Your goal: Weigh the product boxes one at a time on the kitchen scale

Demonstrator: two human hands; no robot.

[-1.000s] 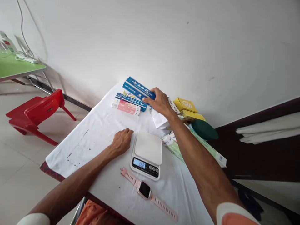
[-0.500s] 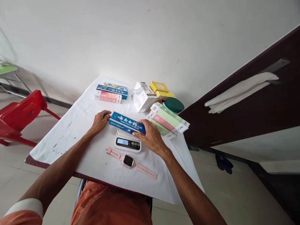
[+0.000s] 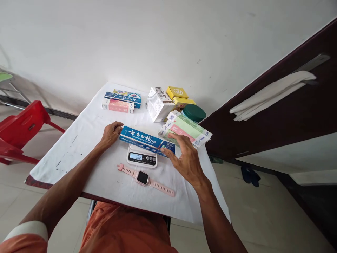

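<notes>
A blue toothpaste box (image 3: 142,138) lies across the small white digital scale (image 3: 142,160), covering most of its platform. The scale's display appears to read 362. My right hand (image 3: 185,158) is at the box's right end, thumb and fingers spread apart; I cannot tell whether the thumb still touches it. Beside the box's left end my left hand (image 3: 112,134) rests on the table with its fingers curled in, and nothing shows in them. In front of the scale a pink-strapped smartwatch (image 3: 143,178) is stretched out flat.
Behind on the left sit a pink box (image 3: 117,105) and another blue toothpaste box (image 3: 129,100). A white carton (image 3: 159,105), yellow boxes (image 3: 177,92), a green-lidded jar (image 3: 194,113) and green-and-pink boxes (image 3: 188,126) crowd the back right. A red chair (image 3: 23,130) stands left of the table.
My right hand has opened and drawn back to the right, uncovering the right end of the toothpaste box. My left hand stays beside the other end. The view has shifted slightly.
</notes>
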